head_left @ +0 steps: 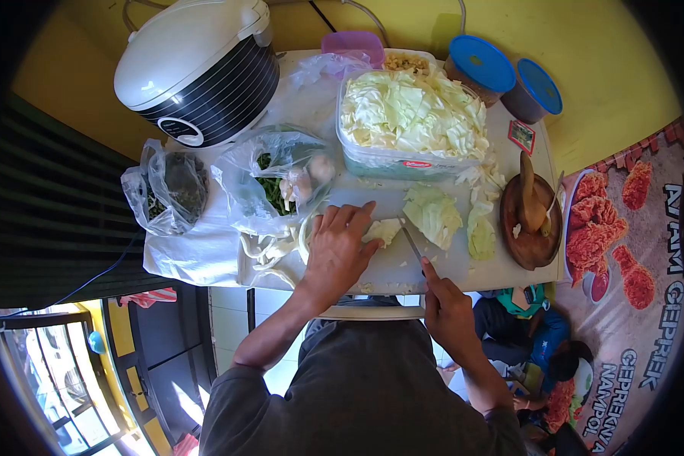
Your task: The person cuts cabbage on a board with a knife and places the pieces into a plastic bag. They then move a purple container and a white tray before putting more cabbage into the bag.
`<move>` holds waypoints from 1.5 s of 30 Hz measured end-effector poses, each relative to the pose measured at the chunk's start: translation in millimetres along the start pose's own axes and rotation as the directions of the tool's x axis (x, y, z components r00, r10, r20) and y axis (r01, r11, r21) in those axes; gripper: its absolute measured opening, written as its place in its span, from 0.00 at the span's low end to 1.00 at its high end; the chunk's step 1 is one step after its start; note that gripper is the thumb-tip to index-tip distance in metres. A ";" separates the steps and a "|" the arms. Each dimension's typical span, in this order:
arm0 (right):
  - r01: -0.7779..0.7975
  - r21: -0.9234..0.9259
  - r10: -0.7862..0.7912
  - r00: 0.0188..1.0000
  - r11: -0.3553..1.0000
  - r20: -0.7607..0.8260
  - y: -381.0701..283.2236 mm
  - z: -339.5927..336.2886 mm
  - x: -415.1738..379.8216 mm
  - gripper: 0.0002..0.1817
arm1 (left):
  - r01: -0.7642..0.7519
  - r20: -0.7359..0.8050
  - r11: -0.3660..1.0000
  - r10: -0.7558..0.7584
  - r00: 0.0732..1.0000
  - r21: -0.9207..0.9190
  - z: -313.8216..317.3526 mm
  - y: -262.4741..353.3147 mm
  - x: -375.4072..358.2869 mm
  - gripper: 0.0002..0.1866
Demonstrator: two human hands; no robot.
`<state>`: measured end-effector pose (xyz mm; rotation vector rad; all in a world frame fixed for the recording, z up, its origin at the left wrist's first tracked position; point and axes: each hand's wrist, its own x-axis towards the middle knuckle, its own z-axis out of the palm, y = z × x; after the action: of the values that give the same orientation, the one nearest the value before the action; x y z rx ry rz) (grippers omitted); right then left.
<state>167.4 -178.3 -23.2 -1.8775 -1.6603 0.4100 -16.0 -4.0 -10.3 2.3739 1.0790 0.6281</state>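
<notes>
My right hand (444,308) is wrapped round the handle of a knife (413,242), whose blade points up and left over the work surface. The blade tip is beside a small piece of cabbage (385,231). My left hand (340,247) rests at the left of that piece, fingers apart, with fingertips by its edge. Larger cabbage leaves (433,216) lie right of the knife. Behind them stands a clear container (412,163) heaped with cut cabbage (410,114). Pale cabbage strips (270,251) lie left of my left hand.
A rice cooker (205,76) stands at the back left, above plastic bags of greens (176,190) and garlic (300,182). Blue-lidded tubs (481,64) are at the back right. A mortar with a pestle (526,239) sits at the right edge. People (547,342) are below right.
</notes>
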 end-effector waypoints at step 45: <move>-0.037 0.076 0.036 0.999 0.996 0.016 0.2 1.6 2.1 0.33 | -0.349 0.150 0.937 0.344 0.927 0.012 -53.0 78.6 211.3 0.11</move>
<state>167.0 -175.8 -24.3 -1.8551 -1.5995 0.4960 123.1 125.5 121.9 2.6229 0.6167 0.5426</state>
